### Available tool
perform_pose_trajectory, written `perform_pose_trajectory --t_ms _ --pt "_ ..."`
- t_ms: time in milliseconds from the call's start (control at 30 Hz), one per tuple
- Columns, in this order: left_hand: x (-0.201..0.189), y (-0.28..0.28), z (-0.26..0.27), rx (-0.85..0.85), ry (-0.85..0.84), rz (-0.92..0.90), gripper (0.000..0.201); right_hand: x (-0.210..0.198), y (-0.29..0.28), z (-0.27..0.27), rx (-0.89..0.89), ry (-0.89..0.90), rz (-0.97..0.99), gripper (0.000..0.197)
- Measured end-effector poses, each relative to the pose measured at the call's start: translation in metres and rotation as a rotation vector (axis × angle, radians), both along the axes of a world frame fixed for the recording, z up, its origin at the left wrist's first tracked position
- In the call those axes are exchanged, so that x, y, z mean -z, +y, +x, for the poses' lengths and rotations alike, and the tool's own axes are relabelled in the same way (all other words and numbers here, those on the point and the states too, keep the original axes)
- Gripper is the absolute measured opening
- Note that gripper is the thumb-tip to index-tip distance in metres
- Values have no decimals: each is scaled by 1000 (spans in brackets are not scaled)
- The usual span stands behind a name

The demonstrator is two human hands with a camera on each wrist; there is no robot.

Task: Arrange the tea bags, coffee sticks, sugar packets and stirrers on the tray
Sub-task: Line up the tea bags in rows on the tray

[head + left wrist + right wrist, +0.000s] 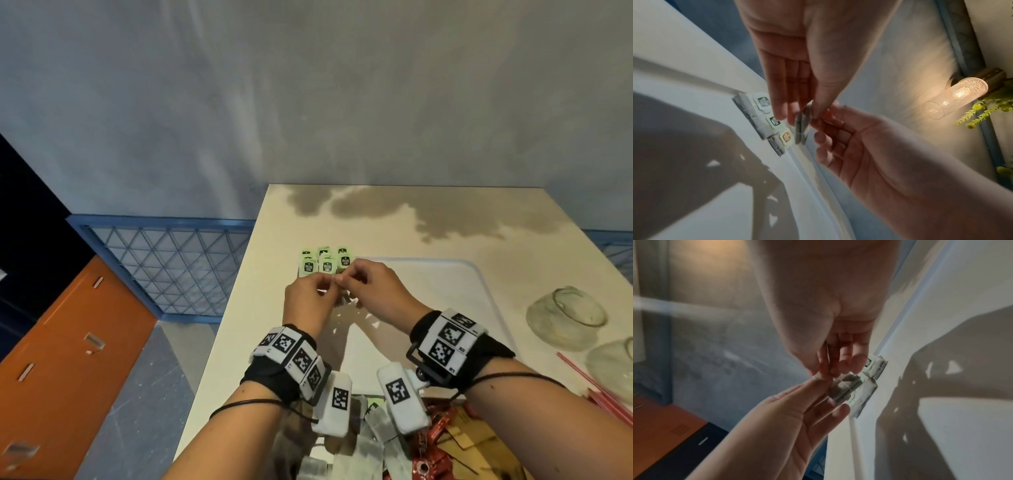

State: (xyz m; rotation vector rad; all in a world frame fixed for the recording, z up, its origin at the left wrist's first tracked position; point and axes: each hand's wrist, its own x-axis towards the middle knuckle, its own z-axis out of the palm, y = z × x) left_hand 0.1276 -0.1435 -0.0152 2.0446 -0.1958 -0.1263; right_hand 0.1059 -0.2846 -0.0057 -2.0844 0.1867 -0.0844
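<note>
Both hands, left hand point(310, 296) and right hand point(371, 286), pinch 1 tea bag point(801, 128) between their fingertips above the tray point(479, 274)'s far-left corner. The placed tea bags point(323, 262) lie just beyond, rows running along the far edge; neither hand is clearly nearer.

Warm light from a glowing lamp point(960, 95) throws hard arm shadows across the table point(394, 219). Wrist views are dim, motion-blurred, with bent edges.
</note>
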Motion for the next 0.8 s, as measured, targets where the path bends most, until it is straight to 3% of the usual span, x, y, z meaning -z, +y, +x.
perform_pose_trajectory --t_ms 200,333,400,633,800 --pt "13 -3 0 -7 204 -114 23 22 -19 -5 42 97 156 10" --pt "13 4 14 61 76 302 4 30 -27 4 34 181 172 15" --pt "14 10 28 18 49 438 17 34 -33 13 63 212 130 15" --pt "19 18 62 -28 -1 608 22 41 -34 47 205 177 66 12" --pt "25 15 72 -34 -13 616 22 47 -28 62 257 153 199 7"
